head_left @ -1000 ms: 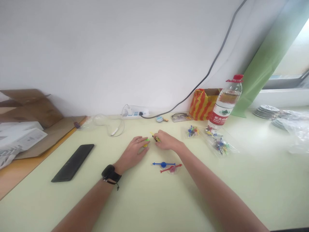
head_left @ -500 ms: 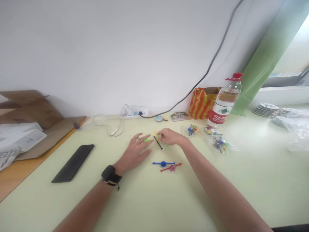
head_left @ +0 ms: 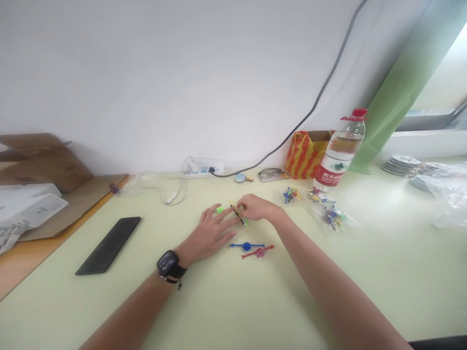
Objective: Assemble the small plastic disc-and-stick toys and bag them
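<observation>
My left hand (head_left: 211,231) lies low over the table with its fingers spread, the fingertips at the left side of a small group of arrows. A green piece (head_left: 219,210) shows beyond its fingers. My right hand (head_left: 253,207) is pinched at the group's upper right, over the black arrow (head_left: 239,214) and yellow and green ones; what its fingertips hold is too small to make out. Nearer me lie a blue arrow spinner (head_left: 247,246) and a red arrow spinner (head_left: 260,253), close together.
A black case (head_left: 109,245) lies at the left, near a cardboard box (head_left: 47,160). Bags of small pieces (head_left: 292,195), a water bottle (head_left: 337,155) and a striped bag (head_left: 306,155) stand or lie right. Behind are a power strip (head_left: 202,168) and stacked discs (head_left: 400,165).
My left hand has moved right, and its fingers now reach the arrows. My right hand stays pinched at nearly the same spot, and the arrows under it have shifted slightly.
</observation>
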The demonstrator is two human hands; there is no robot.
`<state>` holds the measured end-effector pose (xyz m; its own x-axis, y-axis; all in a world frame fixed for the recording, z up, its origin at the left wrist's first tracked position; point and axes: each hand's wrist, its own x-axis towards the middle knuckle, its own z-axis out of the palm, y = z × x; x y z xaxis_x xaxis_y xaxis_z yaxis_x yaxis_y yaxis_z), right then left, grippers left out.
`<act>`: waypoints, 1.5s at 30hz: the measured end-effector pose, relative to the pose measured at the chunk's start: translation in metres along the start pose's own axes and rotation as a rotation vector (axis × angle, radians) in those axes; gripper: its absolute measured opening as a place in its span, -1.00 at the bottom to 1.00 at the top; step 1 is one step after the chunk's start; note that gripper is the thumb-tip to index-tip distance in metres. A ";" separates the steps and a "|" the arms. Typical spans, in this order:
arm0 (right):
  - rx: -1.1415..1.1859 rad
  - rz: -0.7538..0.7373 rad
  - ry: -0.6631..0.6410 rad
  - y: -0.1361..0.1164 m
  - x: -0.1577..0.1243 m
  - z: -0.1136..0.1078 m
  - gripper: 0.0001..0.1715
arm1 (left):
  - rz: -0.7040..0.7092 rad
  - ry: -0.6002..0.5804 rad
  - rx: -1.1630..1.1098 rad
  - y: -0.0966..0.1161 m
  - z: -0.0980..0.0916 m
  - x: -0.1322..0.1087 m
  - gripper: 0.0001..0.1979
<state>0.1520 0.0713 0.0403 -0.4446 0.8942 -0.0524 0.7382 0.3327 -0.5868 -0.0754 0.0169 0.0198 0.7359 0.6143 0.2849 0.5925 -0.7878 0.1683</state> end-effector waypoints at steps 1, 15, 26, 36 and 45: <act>0.000 -0.004 0.007 -0.001 0.000 0.001 -0.63 | -0.001 -0.006 0.002 0.001 0.000 0.000 -0.55; -0.092 -0.020 -0.100 -0.009 -0.004 -0.006 -0.79 | -0.108 0.074 0.035 -0.014 0.004 -0.004 -0.61; -0.178 -0.050 -0.557 -0.047 -0.022 -0.017 -0.62 | -0.306 -0.075 -0.061 -0.038 0.016 -0.010 -0.42; -0.265 -0.015 -0.591 -0.049 -0.024 -0.017 -0.82 | -0.315 0.034 -0.139 -0.034 0.024 -0.006 -0.50; 0.314 -0.119 -0.089 -0.029 -0.012 -0.020 -0.92 | -0.217 0.479 -0.358 -0.011 -0.004 0.004 -0.75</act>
<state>0.1458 0.0565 0.0741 -0.5712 0.8202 -0.0310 0.4925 0.3123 -0.8124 -0.0802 0.0282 0.0226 0.3344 0.7383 0.5857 0.5044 -0.6652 0.5505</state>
